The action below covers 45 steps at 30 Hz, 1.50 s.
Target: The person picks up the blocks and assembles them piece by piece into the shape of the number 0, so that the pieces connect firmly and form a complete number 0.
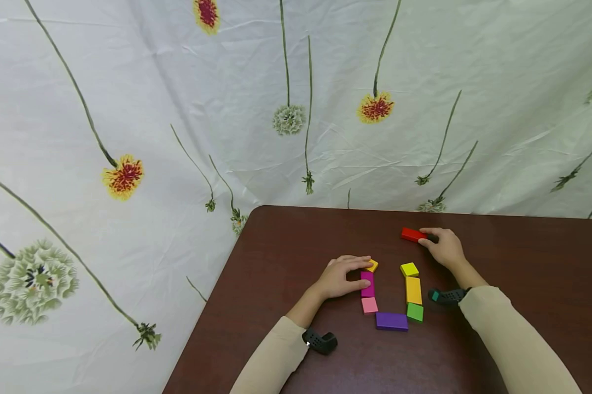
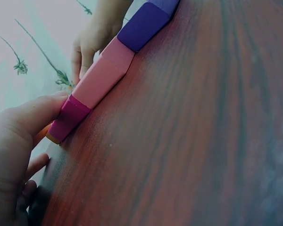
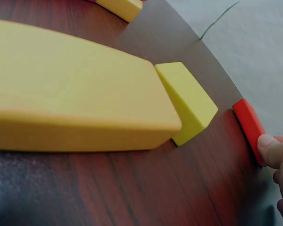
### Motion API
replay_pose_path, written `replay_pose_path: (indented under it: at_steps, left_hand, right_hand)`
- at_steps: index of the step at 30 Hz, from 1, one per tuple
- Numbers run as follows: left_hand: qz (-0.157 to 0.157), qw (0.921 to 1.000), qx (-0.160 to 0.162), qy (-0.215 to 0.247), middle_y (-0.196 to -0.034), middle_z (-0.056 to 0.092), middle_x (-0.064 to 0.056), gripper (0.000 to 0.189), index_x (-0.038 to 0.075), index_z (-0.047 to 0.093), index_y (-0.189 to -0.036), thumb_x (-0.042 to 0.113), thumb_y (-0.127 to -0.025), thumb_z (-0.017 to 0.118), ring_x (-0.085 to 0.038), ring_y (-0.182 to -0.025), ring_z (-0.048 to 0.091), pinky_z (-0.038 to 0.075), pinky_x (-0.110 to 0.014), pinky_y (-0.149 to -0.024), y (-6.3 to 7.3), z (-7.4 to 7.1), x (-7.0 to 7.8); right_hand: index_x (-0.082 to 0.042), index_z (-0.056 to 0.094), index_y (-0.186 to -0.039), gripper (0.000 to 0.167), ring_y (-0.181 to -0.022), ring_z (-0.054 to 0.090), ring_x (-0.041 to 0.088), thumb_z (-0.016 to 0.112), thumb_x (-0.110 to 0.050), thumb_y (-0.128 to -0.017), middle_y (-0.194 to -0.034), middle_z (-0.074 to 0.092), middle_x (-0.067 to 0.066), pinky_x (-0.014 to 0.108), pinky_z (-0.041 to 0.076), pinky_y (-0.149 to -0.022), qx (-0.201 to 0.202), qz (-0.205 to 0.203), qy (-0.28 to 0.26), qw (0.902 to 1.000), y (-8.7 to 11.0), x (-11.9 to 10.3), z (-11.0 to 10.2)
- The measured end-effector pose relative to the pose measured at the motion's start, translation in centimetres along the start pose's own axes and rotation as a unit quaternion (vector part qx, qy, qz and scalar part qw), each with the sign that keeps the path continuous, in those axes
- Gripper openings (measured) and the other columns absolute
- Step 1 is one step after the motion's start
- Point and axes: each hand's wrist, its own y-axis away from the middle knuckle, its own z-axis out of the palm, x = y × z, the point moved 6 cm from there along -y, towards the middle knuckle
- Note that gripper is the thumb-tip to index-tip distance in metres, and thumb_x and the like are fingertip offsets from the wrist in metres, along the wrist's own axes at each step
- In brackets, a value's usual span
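Observation:
My left hand (image 1: 337, 278) reaches in from the left, its thumb lying across a magenta block (image 1: 367, 291) and its fingers touching a yellow-orange block (image 1: 373, 266) just beyond. Below the magenta block come a pink block (image 1: 369, 306) and a long purple block (image 1: 392, 322). Farther off, my right hand (image 1: 446, 249) pinches the right end of a red block (image 1: 412, 235) between thumb and fingers. In the right wrist view the red block (image 3: 248, 127) appears on the table near its far edge. A column of yellow (image 1: 409, 269), amber (image 1: 413, 290) and green (image 1: 415, 312) blocks stands nearer.
The dark brown table (image 1: 296, 235) has a rounded far-left corner. Behind and left of it hangs a white cloth (image 1: 202, 82) printed with flowers. Black bands (image 1: 320, 342) circle both wrists.

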Motion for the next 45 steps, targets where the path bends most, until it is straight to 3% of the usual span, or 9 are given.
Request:
replay_pose_path:
  at_steps: [14,31,45]
  left_hand:
    - [0.004,1.0000,0.006,0.000,-0.146,0.047,0.013,0.049,0.022,0.059,-0.137,0.039,-0.091,0.066,-0.014,-0.132,0.040,0.031,-0.038,-0.101,-0.2,0.0,0.0]
    - [0.001,1.0000,0.003,0.004,-0.146,0.047,0.014,0.049,0.024,0.060,-0.137,0.040,-0.091,0.066,-0.014,-0.131,0.040,0.031,-0.038,-0.101,-0.4,0.1,-0.2]
    - [0.005,0.9999,0.008,-0.005,-0.145,0.048,0.012,0.049,0.023,0.060,-0.136,0.041,-0.091,0.065,-0.016,-0.131,0.042,0.032,-0.037,-0.099,-0.4,0.2,-0.3]
  right_hand:
    - [0.004,0.060,-0.129,0.040,-0.121,0.043,0.050,0.065,-0.017,-0.095,-0.131,0.053,0.030,0.064,0.035,-0.097,0.024,-0.030,-0.045,0.9983,1.7,-1.7,0.5]
    - [-0.001,0.067,-0.122,0.035,-0.108,0.050,0.040,0.069,-0.020,-0.093,-0.123,0.060,0.024,0.059,0.042,-0.088,-0.019,-0.066,-0.057,0.9960,3.5,-4.2,2.2]
    - [0.000,0.068,-0.119,0.032,-0.098,0.051,0.034,0.071,-0.016,-0.090,-0.116,0.063,0.023,0.051,0.046,-0.081,-0.030,-0.063,-0.044,0.9966,3.6,-5.0,3.2]
